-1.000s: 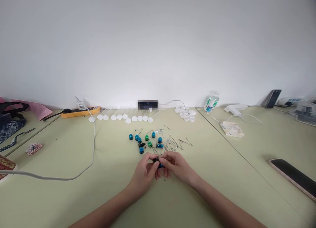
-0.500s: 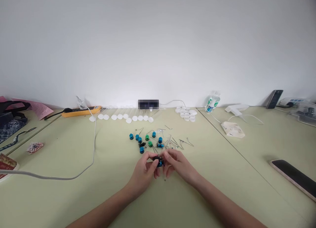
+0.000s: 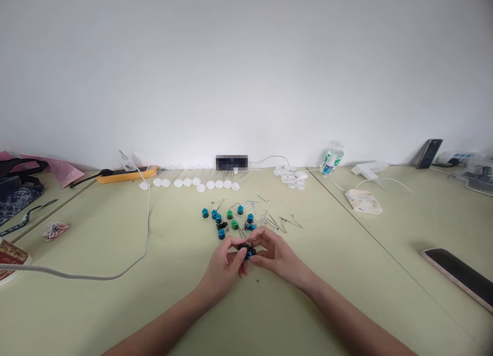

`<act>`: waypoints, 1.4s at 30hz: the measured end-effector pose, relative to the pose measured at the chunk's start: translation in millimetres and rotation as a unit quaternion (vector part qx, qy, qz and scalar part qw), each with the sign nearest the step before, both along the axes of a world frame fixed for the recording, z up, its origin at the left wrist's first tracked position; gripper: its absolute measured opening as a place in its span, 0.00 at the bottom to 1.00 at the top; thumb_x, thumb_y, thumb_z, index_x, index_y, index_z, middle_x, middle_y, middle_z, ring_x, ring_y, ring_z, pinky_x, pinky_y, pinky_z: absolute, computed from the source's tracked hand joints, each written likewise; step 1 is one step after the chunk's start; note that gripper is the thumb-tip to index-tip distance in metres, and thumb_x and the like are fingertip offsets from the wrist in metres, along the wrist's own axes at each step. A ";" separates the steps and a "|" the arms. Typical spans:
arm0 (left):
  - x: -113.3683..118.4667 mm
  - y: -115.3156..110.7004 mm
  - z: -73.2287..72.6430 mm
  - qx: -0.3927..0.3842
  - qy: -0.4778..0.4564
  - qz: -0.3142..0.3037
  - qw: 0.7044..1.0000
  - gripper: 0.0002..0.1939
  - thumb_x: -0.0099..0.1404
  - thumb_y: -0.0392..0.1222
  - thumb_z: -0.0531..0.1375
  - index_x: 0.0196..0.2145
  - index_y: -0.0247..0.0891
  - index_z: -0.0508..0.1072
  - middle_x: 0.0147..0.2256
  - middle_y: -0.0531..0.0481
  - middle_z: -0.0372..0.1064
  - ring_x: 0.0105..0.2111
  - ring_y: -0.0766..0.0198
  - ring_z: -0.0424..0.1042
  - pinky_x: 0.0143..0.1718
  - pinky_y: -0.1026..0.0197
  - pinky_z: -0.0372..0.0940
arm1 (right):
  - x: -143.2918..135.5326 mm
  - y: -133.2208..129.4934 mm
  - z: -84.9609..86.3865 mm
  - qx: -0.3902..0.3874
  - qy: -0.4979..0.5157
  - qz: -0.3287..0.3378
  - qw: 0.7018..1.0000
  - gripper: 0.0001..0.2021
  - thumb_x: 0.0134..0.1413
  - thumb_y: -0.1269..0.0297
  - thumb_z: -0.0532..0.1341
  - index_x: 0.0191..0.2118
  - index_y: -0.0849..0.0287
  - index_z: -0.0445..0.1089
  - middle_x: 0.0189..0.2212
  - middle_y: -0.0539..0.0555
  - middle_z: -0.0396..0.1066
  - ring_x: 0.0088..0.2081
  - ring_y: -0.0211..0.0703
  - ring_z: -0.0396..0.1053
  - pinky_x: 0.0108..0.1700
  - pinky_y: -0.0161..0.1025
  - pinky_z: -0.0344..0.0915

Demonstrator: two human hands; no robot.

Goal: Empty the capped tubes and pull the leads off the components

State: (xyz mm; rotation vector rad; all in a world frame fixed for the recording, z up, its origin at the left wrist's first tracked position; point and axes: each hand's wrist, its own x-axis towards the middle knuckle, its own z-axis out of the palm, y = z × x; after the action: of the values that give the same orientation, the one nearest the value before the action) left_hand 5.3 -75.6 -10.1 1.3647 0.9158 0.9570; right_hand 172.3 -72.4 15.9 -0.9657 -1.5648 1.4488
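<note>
Over the front of the table, my left hand (image 3: 224,266) is closed on a small black-and-blue part (image 3: 248,251), thumb on its near side. From the right, my right hand (image 3: 278,257) has its thumb and fingertips closed on the same part, which they partly cover. Just beyond the fingers lie several small blue domed pieces with dark bases (image 3: 221,233), along with green domed pieces (image 3: 234,224). A small black part (image 3: 222,225) and a blue-and-black part (image 3: 250,226) lie among them. Thin bent metal rods (image 3: 274,222) are scattered to their right. A tiny dark bit (image 3: 258,281) lies nearer me.
White discs (image 3: 219,184) line the back, with a pile of white round pieces (image 3: 292,179) farther right. A white cable (image 3: 147,227) loops across the left from a yellow power strip (image 3: 127,175). A clear bottle (image 3: 332,161) and a phone (image 3: 460,276) are at right.
My right hand has shifted its fingers: the thumb now lies lower, against the part's near right side, and the fingertips reach over its top. My left hand stays nearly still.
</note>
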 end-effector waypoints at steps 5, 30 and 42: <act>-0.4 0.0 1.3 -0.006 -0.001 -0.001 1.000 0.14 0.61 0.48 0.53 0.39 0.34 0.60 0.20 0.55 0.62 0.20 0.69 0.62 0.23 0.66 0.59 | 0.1 1.0 -1.3 -0.049 -0.020 0.035 0.998 0.15 0.53 0.51 0.55 0.34 0.60 0.62 0.26 0.51 0.67 0.24 0.37 0.67 0.25 0.36 0.65; 0.1 4.3 6.5 -0.021 -0.007 0.018 1.000 0.15 0.60 0.49 0.55 0.38 0.34 0.62 0.19 0.55 0.63 0.19 0.69 0.63 0.22 0.66 0.59 | -1.0 2.9 -1.3 -0.091 -0.005 0.042 0.995 0.19 0.52 0.48 0.53 0.32 0.62 0.65 0.26 0.52 0.67 0.23 0.35 0.66 0.25 0.35 0.64; -0.4 4.3 5.1 -0.029 -0.006 0.024 0.999 0.15 0.60 0.49 0.54 0.38 0.34 0.62 0.18 0.55 0.62 0.18 0.70 0.62 0.21 0.66 0.59 | -3.2 1.6 1.6 -0.060 0.034 -0.025 0.997 0.20 0.43 0.54 0.64 0.40 0.55 0.61 0.37 0.52 0.66 0.33 0.38 0.68 0.31 0.35 0.66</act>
State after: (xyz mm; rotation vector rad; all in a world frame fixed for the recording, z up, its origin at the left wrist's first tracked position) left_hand 4.9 -71.3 -5.0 1.2922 0.9635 0.9672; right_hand 169.1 -70.8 17.5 -1.0072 -1.4087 1.5389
